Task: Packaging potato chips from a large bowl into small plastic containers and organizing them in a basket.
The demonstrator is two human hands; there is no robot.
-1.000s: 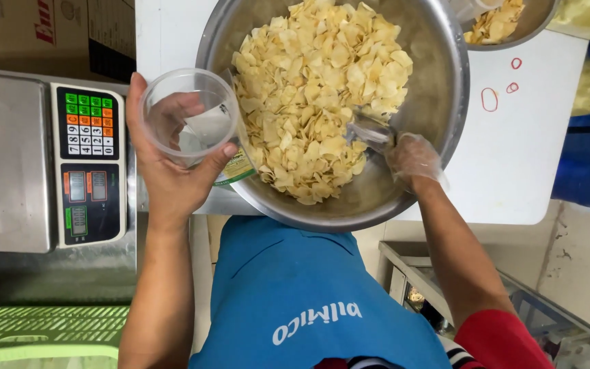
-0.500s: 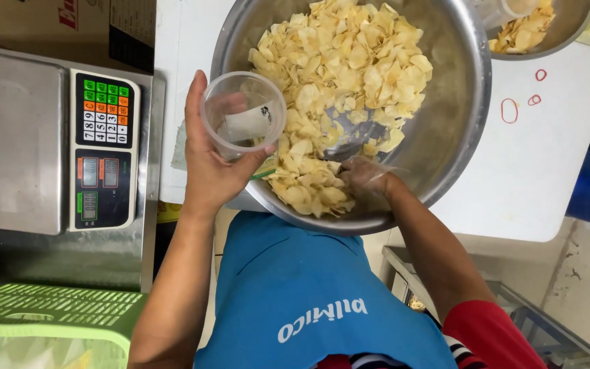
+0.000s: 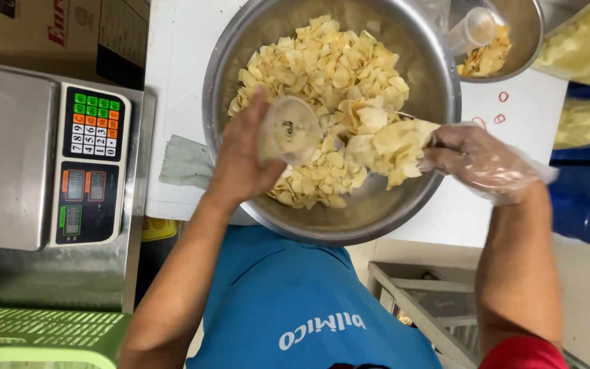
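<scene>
A large steel bowl (image 3: 240,48) on the white table holds a heap of pale yellow chips (image 3: 322,75). My left hand (image 3: 244,160) grips a clear plastic cup (image 3: 288,130), tilted with its mouth toward the right, over the bowl's near side. My right hand (image 3: 479,160), in a thin clear glove, holds a scoop loaded with chips (image 3: 390,147) just right of the cup's mouth. The scoop itself is mostly hidden under the chips.
A digital scale (image 3: 90,164) with a steel platform stands at the left. A second steel bowl (image 3: 520,41) with chips and a plastic cup sits at the back right, with red rubber bands (image 3: 502,98) on the table beside it. A green crate (image 3: 42,335) lies at the lower left.
My left hand has carried the cup in over the bowl and tipped it sideways. My right hand has lifted a scoop of chips out of the heap toward the cup.
</scene>
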